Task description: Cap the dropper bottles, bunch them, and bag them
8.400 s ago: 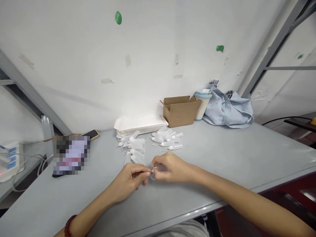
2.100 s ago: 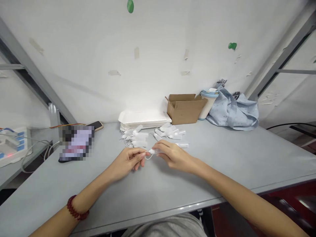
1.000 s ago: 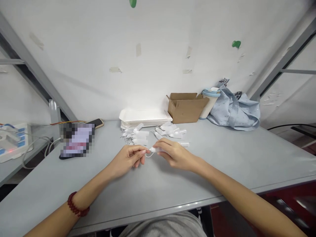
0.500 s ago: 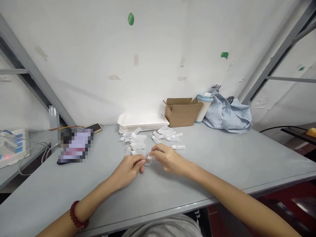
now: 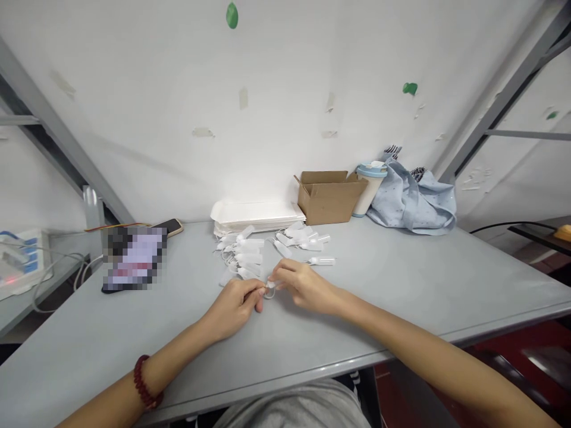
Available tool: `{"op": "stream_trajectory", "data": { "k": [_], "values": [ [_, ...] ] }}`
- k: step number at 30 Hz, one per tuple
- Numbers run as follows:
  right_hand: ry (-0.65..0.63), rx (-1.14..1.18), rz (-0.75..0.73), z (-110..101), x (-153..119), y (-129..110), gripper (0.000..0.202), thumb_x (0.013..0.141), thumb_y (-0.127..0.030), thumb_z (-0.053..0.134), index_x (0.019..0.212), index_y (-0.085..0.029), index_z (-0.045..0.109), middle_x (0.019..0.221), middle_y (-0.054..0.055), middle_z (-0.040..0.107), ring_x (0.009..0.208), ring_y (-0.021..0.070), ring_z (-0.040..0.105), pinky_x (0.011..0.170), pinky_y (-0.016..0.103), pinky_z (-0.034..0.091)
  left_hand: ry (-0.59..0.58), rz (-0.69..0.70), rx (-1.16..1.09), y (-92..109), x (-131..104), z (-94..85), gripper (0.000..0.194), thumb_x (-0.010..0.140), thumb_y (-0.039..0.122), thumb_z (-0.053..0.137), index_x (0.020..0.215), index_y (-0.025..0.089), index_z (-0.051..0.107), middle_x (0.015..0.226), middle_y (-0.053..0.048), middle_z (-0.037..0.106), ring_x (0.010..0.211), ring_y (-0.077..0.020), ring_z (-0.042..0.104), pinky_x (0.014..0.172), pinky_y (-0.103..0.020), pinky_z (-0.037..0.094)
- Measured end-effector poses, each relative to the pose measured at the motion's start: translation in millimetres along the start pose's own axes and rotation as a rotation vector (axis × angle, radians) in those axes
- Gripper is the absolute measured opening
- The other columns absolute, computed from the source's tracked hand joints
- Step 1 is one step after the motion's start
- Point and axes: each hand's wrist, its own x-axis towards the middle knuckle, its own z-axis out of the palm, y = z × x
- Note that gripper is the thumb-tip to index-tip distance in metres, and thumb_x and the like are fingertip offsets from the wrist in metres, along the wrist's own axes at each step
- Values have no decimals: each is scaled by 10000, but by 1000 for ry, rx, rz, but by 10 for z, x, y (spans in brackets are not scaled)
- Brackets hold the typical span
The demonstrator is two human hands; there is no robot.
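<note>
My left hand (image 5: 236,304) is closed in a pinch on one side of a small white corded piece (image 5: 270,292). From the right, my right hand (image 5: 306,285) pinches the same piece, its fingertips close to the left ones. The cord makes a small loop between the hands. Just beyond them lies a pile of white tagged pieces with cords (image 5: 247,257). A second group (image 5: 298,238) lies to its right, and a single clear-ended piece (image 5: 323,261) sits nearer my right hand.
Behind the piles stand a stack of white cards (image 5: 256,219), an open cardboard box (image 5: 332,202), a lidded cup (image 5: 368,193) and a light blue cloth bag (image 5: 413,202). Phones (image 5: 169,226) and a power strip (image 5: 22,264) are at the left.
The view has tilted down slightly, so the wall marks sit higher or lower by a little. Both hands keep nearly the same pinch around the small white piece.
</note>
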Motion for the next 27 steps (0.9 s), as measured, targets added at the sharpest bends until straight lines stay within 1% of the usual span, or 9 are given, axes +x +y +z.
{"op": "stream_trajectory", "data": {
  "k": [3, 7, 9, 11, 12, 14, 18, 24, 27],
  "values": [
    [23, 17, 22, 38, 4, -2, 274, 740, 42, 491, 943, -128, 558, 866, 69, 543, 725, 140, 530, 636, 230, 461, 4, 2, 7, 14, 2, -11, 331, 874, 255, 389, 585, 171, 528, 540, 21, 533, 478, -110, 394, 490, -214, 289],
    [52, -3, 55, 65, 12, -28, 230, 754, 26, 498, 911, -137, 537, 848, 64, 550, 744, 153, 535, 649, 250, 462, 22, -6, 34, 19, 17, -20, 338, 880, 276, 385, 607, 172, 557, 539, 19, 555, 455, -107, 415, 478, -211, 309],
    [66, -37, 77, 55, 19, -46, 212, 771, 16, 495, 912, -138, 533, 852, 70, 556, 757, 162, 538, 658, 262, 464, 56, -21, 54, 11, 27, -24, 305, 876, 296, 402, 685, 170, 605, 554, 15, 579, 449, -110, 441, 475, -212, 333],
    [84, -67, 88, 31, 25, -51, 215, 785, 14, 484, 933, -135, 529, 883, 87, 565, 795, 175, 544, 680, 278, 469, 113, -41, 67, 3, 34, -34, 243, 851, 315, 458, 832, 163, 646, 552, 16, 592, 452, -118, 470, 482, -216, 363],
    [93, -80, 88, 17, 27, -47, 214, 794, 9, 482, 947, -134, 526, 901, 95, 567, 818, 182, 546, 695, 288, 472, 142, -51, 67, 1, 36, -43, 238, 832, 323, 492, 900, 158, 650, 544, 18, 593, 455, -123, 482, 488, -218, 378],
    [106, -99, 88, -6, 28, -25, 207, 814, -11, 477, 969, -140, 520, 921, 102, 569, 847, 192, 545, 715, 308, 477, 181, -84, 35, 4, 35, -65, 278, 805, 352, 533, 960, 150, 644, 525, 21, 588, 446, -125, 491, 482, -222, 398],
    [104, -99, 81, -11, 20, 19, 188, 838, -39, 466, 979, -154, 514, 929, 102, 570, 856, 196, 546, 719, 327, 483, 163, -147, -104, 23, 27, -108, 317, 822, 415, 504, 916, 146, 644, 549, 8, 593, 425, -114, 488, 444, -219, 413],
    [119, -124, -23, 29, 4, -22, 184, 841, -40, 449, 984, -139, 511, 914, 114, 555, 850, 197, 534, 704, 310, 487, 139, -81, -65, 28, 19, -114, 247, 841, 351, 497, 834, 151, 640, 575, 5, 596, 453, -106, 491, 477, -214, 411],
    [139, -134, -43, 49, -6, -50, 165, 866, -69, 430, 993, -142, 505, 911, 116, 549, 835, 195, 528, 697, 311, 486, 107, -66, -102, 26, 3, -108, 242, 860, 347, 472, 835, 154, 617, 595, 8, 594, 465, -106, 491, 486, -215, 412]
  ]
}}
